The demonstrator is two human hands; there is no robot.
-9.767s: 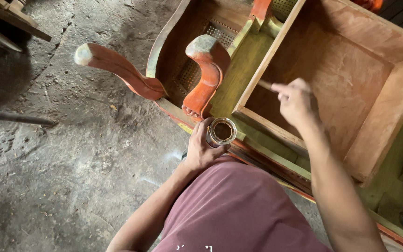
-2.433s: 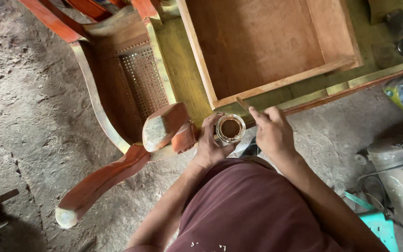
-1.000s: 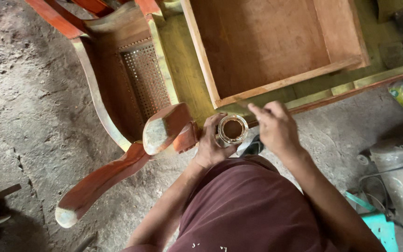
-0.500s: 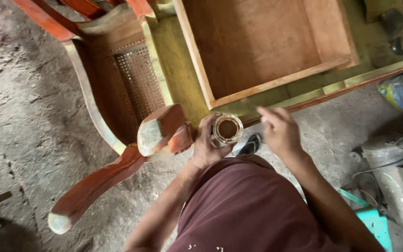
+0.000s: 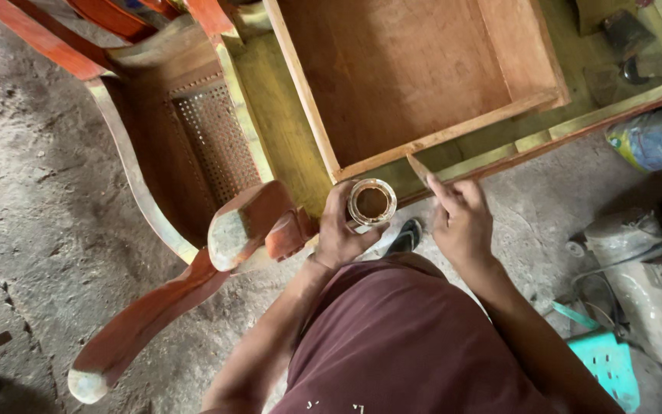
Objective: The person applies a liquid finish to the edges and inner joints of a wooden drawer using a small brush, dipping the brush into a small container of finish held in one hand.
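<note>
Left hand (image 5: 342,234): wrapped around a small open jar (image 5: 371,202) of brown liquid, centre of the frame
Right hand (image 5: 463,222): pinched narrow on a thin stick (image 5: 420,168), right of the jar; tip just short of the wooden box frame (image 5: 453,132)
Surroundings: upturned chair (image 5: 193,192) at left; dirt floor (image 5: 32,192)
Risk: the jar sits high in the fingers with no lid; a tilt would likely spill it; a loaded stick may drip onto the box's pale rim

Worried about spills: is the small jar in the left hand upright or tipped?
Upright. The jar shows its round open mouth straight up, brown liquid inside, with the left hand wrapped around its side.
</note>
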